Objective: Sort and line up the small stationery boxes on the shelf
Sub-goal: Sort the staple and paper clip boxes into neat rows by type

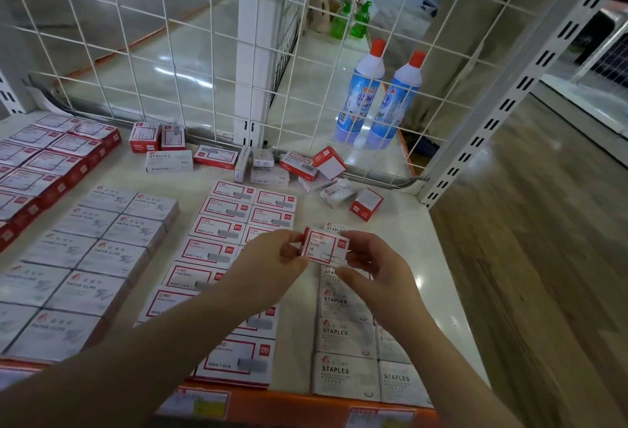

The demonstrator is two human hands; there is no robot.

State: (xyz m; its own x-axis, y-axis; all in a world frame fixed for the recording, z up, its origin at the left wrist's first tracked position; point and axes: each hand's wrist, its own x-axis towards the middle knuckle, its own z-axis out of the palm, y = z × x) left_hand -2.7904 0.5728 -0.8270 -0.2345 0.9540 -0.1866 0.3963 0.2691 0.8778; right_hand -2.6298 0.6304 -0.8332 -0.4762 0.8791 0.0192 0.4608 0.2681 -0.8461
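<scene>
Red-and-white, a small paper-clip box [324,245] sits between both hands above the shelf [401,223], its printed face up. Left hand [272,257] pinches its left edge with curled fingertips; right hand [377,268] grips its right edge, thumb below and fingers on top. Just beneath the right fingers runs a column of grey STAPLES boxes [343,336]. Under the left fingers lie two columns of red-framed staple boxes [221,237]. Farther left of the left fingers are grey PAPER CLIPS boxes [102,247]. Beyond the fingertips, loose boxes [299,169] lie jumbled by the wire grid [170,36].
</scene>
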